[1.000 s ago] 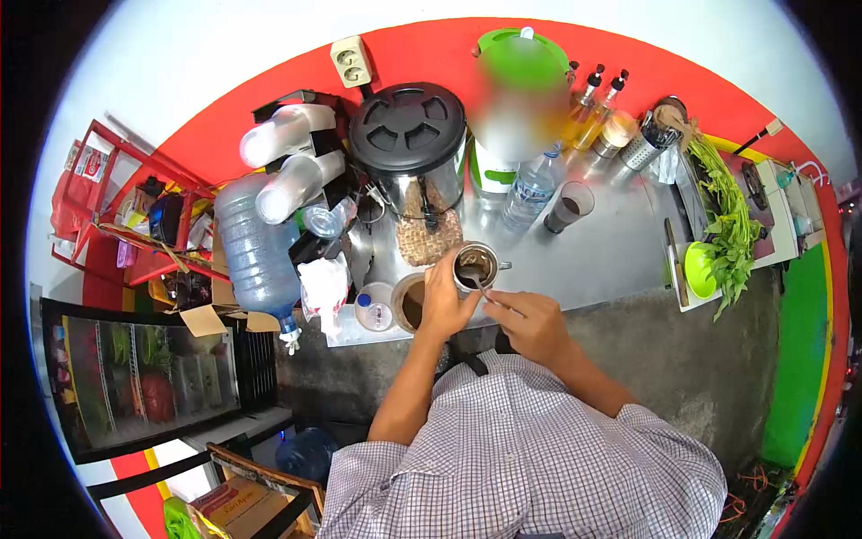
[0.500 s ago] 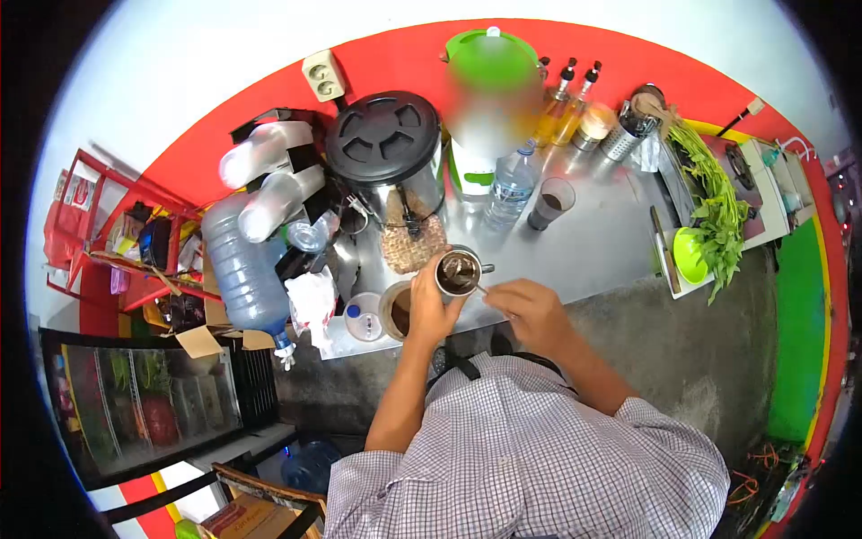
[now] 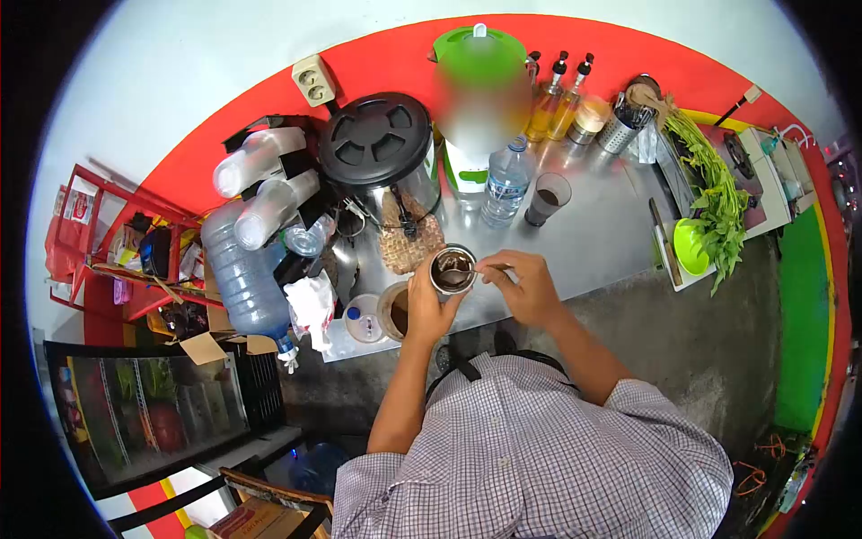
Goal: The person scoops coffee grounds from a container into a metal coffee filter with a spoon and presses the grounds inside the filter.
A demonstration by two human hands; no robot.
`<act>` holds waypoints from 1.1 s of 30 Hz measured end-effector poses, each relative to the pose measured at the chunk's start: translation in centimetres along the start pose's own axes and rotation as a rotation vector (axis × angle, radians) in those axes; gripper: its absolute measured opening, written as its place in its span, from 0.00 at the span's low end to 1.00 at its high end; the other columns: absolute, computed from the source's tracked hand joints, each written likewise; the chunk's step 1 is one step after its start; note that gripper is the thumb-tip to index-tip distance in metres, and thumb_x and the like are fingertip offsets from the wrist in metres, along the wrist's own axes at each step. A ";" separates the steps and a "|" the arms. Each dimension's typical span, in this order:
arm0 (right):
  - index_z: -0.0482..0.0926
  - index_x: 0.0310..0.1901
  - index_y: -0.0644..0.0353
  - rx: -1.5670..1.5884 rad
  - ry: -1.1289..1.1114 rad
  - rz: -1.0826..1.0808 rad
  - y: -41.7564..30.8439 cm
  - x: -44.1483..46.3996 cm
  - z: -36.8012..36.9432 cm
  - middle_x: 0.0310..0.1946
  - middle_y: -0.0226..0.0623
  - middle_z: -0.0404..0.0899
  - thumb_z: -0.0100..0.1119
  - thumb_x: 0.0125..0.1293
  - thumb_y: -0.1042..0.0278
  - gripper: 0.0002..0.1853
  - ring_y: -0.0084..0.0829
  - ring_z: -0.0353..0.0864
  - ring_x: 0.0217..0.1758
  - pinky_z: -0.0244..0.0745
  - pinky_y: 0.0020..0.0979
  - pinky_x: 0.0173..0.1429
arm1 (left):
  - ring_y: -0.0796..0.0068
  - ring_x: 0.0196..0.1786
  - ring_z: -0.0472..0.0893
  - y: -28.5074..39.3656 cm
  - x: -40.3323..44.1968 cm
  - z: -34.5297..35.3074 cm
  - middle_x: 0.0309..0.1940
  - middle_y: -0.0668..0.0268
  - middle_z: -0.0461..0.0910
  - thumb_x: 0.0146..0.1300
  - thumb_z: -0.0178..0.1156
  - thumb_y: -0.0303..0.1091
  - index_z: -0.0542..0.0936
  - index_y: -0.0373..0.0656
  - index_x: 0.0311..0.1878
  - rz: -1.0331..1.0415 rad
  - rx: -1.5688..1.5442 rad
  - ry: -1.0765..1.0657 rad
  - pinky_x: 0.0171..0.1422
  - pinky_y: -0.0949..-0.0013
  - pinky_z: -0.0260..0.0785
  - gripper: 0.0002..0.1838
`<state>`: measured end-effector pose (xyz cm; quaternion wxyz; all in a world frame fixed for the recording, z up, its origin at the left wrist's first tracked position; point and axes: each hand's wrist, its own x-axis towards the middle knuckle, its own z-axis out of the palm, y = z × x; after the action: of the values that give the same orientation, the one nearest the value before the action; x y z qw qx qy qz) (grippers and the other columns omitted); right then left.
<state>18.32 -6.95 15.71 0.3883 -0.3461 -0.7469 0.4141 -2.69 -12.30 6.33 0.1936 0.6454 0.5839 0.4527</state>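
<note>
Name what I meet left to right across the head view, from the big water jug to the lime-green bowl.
Big water jug, wall socket, black-lidded steel container, steel mug, clear plastic water bottle, glass with dark contents, perforated steel utensil holder, lime-green bowl.

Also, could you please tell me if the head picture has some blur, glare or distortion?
In the head view, a smeared blur covers the upper part of the green-lidded container, while the metal cup looks fairly clear; in the same head view, the metal counter shows pale reflections, the red wall band bows into an arc, and the corners go dark.
</note>
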 end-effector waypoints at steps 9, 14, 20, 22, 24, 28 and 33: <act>0.90 0.51 0.69 0.088 0.193 0.018 0.1 -1.2 0.9 0.41 0.45 0.92 0.66 0.79 0.72 0.09 0.33 0.94 0.42 0.85 0.33 0.48 | 0.49 0.67 0.84 1.2 0.5 -0.3 0.64 0.48 0.83 0.60 0.81 0.32 0.71 0.34 0.75 0.001 -0.008 0.015 0.72 0.52 0.75 0.42; 0.89 0.51 0.66 -0.136 -0.071 -0.087 -3.1 1.2 -3.3 0.42 0.44 0.90 0.66 0.77 0.74 0.07 0.42 0.91 0.43 0.84 0.37 0.50 | 0.47 0.66 0.84 1.1 0.3 -0.2 0.65 0.47 0.83 0.60 0.82 0.33 0.71 0.35 0.76 0.040 0.022 0.049 0.72 0.51 0.74 0.44; 0.89 0.50 0.66 -0.089 -0.316 -0.181 -1.1 2.9 -2.4 0.39 0.44 0.89 0.65 0.76 0.77 0.06 0.41 0.89 0.41 0.84 0.39 0.48 | 0.45 0.74 0.78 0.5 -0.1 -0.1 0.72 0.49 0.80 0.62 0.81 0.41 0.69 0.37 0.79 -0.089 -0.021 0.007 0.78 0.47 0.65 0.46; 0.89 0.50 0.66 -0.016 -0.227 -0.099 -0.1 3.2 -1.8 0.38 0.43 0.89 0.64 0.77 0.77 0.07 0.36 0.90 0.38 0.85 0.36 0.46 | 0.44 0.73 0.79 0.8 0.1 -0.1 0.71 0.49 0.80 0.62 0.81 0.41 0.70 0.37 0.78 -0.032 -0.023 0.009 0.78 0.47 0.65 0.45; 0.88 0.49 0.68 0.006 -0.105 -0.078 1.1 2.6 -0.4 0.39 0.45 0.90 0.64 0.77 0.75 0.07 0.35 0.91 0.37 0.85 0.36 0.45 | 0.45 0.70 0.81 1.2 0.4 -0.3 0.68 0.48 0.81 0.62 0.82 0.38 0.70 0.35 0.77 -0.043 -0.035 0.014 0.75 0.49 0.70 0.45; 0.88 0.49 0.70 0.140 0.205 0.076 1.8 0.3 2.6 0.40 0.47 0.90 0.62 0.80 0.75 0.08 0.32 0.92 0.38 0.85 0.33 0.44 | 0.46 0.70 0.82 1.3 0.4 -0.2 0.66 0.48 0.82 0.61 0.82 0.36 0.69 0.34 0.77 -0.048 -0.020 0.035 0.75 0.50 0.71 0.45; 0.88 0.54 0.68 0.034 0.328 -0.050 2.4 -1.5 3.1 0.42 0.46 0.90 0.61 0.79 0.80 0.09 0.33 0.91 0.38 0.86 0.33 0.45 | 0.45 0.70 0.81 1.1 0.5 -0.3 0.68 0.48 0.82 0.61 0.82 0.38 0.70 0.34 0.77 -0.013 0.004 0.025 0.75 0.49 0.71 0.45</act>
<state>16.79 -8.27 12.09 0.5211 -0.3838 -0.6748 0.3546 -2.33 -12.17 7.47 0.1879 0.6364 0.5914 0.4582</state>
